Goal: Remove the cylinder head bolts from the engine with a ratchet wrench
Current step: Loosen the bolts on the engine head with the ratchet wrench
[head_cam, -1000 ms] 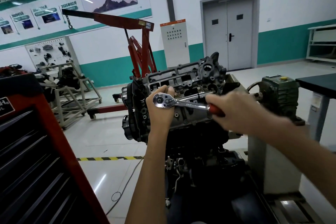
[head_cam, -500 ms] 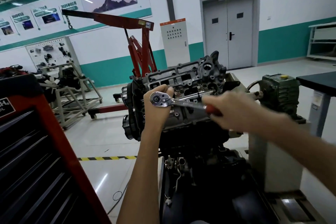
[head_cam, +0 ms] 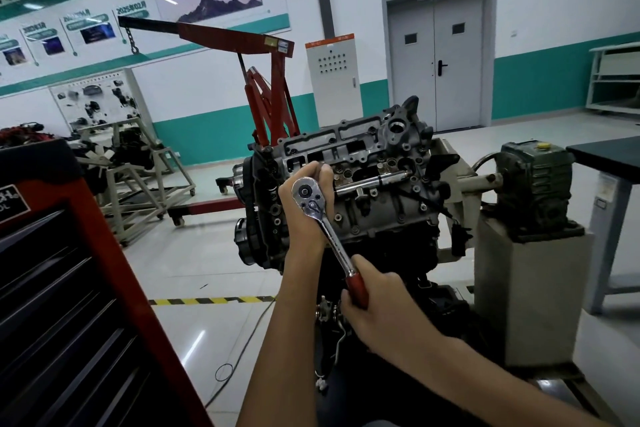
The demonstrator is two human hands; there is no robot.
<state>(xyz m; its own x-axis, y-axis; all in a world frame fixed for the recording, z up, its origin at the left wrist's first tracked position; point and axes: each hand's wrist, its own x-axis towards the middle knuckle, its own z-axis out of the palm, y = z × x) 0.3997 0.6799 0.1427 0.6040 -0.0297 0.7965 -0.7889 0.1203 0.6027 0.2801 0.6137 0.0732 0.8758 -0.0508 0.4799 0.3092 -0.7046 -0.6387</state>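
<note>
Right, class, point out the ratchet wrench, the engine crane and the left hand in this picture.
ratchet wrench [head_cam: 333,239]: head view, on its chrome shaft.
engine crane [head_cam: 225,36]: head view, on its red boom.
left hand [head_cam: 292,218]: head view, on the hand just beside the wrench's head.

Left hand [head_cam: 290,210] curled high; right hand [head_cam: 381,305] clenched lower.

The engine [head_cam: 374,184] is mounted off the left side of a pedestal [head_cam: 519,295], whose top carries a gearbox [head_cam: 536,184]; a table [head_cam: 609,152] stands to its right. The ratchet wrench [head_cam: 332,239] lies before the engine's left end, its head in the left hand [head_cam: 289,208] and its handle slanting down-right into the right hand [head_cam: 381,308]. A tool cabinet [head_cam: 69,305] stands at the near left, and a hoist [head_cam: 273,94] stands behind the engine.
</note>
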